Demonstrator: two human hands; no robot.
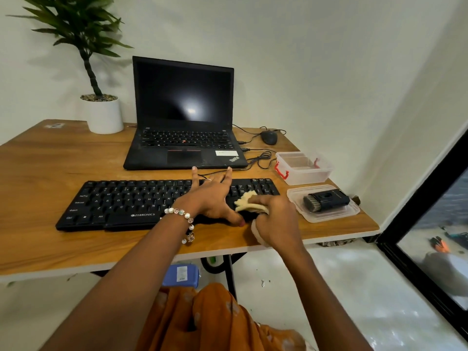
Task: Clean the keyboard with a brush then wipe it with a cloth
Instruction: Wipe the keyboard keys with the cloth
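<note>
Black Zebronics keyboard lay flat on wooden worktop, just in front of open ThinkPad laptop. Left hand spread flat on keyboard's right half, fingers straight and apart, pressing down. Right hand at keyboard's right front corner, grip clamped on bunched yellow cloth touching keys. Brush lay in clear lid just right of keyboard, apart from both hands. Clear tub with red clips behind lid.

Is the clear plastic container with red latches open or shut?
Open. The clear plastic container with red latches has no lid on, and a clear lid lies nearby holding the black brush.
</note>
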